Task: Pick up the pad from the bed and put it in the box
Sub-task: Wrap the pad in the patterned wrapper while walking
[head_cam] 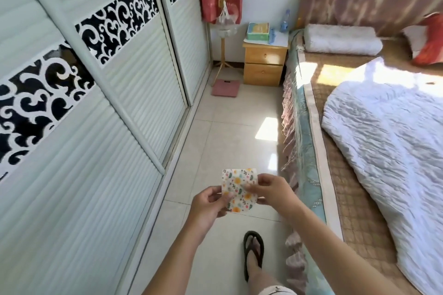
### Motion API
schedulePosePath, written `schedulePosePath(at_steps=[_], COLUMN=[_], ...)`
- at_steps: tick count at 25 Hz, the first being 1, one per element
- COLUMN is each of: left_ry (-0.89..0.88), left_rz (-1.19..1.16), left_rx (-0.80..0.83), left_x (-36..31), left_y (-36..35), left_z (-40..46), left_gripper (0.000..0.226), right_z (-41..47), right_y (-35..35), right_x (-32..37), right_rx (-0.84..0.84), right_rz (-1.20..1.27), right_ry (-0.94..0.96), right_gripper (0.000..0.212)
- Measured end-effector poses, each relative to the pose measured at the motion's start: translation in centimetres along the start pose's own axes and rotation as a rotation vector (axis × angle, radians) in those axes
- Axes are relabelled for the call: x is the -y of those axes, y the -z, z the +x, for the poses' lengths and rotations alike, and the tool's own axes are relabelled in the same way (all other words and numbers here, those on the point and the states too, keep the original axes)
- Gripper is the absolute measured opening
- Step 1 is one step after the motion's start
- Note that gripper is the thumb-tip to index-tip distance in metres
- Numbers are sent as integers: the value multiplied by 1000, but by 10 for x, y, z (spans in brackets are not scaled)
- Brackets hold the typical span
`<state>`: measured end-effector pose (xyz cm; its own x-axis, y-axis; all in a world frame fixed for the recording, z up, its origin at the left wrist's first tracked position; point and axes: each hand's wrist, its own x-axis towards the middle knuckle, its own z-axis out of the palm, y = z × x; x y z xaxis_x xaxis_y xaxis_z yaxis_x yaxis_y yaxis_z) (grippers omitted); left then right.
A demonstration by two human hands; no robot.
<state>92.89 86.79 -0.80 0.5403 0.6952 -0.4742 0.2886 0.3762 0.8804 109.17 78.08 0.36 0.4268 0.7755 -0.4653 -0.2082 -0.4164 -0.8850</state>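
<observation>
Right now the pad [239, 190] is off the bed [347, 112] and up in the air, held by both hands over the floor [215, 132]. The left hand [209, 201] pinches its lower left corner, and the right hand [268, 190] pinches its right side, fingers [251, 187] closed across the flowery front. It stands upright with its long side running up and down.

The box [258, 31] looks like the green one on the little wooden bedside cabinet [265, 64], though I can't be sure. From the pad, that cabinet is far ahead, at the end of the floor. The bed runs along the pad's right, the big wardrobe doors [96, 115] along its left. The floor lane between them is open. A pink scale [225, 87] lies just before the cabinet, a bit to the left. One sandalled foot [253, 254] steps below the pad.
</observation>
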Motion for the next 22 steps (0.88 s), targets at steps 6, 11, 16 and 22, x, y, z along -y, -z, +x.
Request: schedulePosePath(at_steps=[6,11,16,22], left_ry=[23,25,54,66], left_rz=[-24,39,79,74], left_rx=[-20,-32,-34,-30], left_x=[-74,-142,-188,-248], left_y=[-26,-56,-66,-58], left_z=[145,262,350,501], left_gripper=[19,9,9,10], right_z=[126,242,327,474], right_y=[49,100,124,161], right_x=[50,109,148,210], right_rx=[-26,-67,-65,-67], right_rz=[67,82,56,-272], right_ry=[-74,-99,-110,-82], right_gripper=[21,11,13,31])
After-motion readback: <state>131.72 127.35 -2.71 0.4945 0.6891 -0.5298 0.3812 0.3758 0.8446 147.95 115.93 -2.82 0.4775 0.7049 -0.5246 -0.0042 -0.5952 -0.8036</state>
